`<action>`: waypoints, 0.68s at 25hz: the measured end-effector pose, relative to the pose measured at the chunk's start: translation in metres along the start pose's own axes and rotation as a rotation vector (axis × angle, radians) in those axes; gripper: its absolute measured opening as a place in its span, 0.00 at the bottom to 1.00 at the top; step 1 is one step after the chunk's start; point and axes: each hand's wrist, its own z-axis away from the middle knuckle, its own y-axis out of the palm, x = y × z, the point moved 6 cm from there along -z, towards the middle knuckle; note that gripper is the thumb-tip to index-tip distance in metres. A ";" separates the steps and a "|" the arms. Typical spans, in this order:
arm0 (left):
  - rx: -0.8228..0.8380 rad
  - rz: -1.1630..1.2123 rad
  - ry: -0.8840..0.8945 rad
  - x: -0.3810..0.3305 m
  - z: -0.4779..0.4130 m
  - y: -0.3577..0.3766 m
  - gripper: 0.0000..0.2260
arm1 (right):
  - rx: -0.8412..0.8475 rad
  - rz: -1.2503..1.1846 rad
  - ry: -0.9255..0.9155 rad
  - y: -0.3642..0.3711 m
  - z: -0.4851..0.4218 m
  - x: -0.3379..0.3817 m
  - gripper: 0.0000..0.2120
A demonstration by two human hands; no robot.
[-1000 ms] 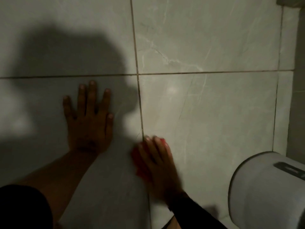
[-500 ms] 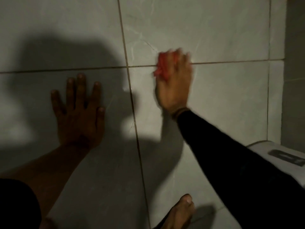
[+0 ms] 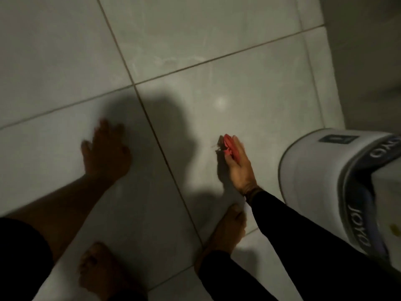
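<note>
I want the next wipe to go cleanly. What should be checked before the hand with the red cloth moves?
1. Red cloth secure in the right hand: ok, the fingers are curled round it.
2. Cloth flat against the tile: cannot tell, the hand is seen edge-on.
3. Left hand braced on the tile: ok, its fingers are spread on it, though blurred.
4. White bucket clear of the right hand: ok, it stands close beside the hand with a gap showing.
5. Bare foot out of the cloth's path: not ok for a downward stroke, since the toes sit just below the wrist.
</note>
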 end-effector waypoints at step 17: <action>0.800 0.626 0.278 -0.501 0.302 -0.117 0.23 | -0.678 -1.110 0.558 -0.328 0.278 0.012 0.09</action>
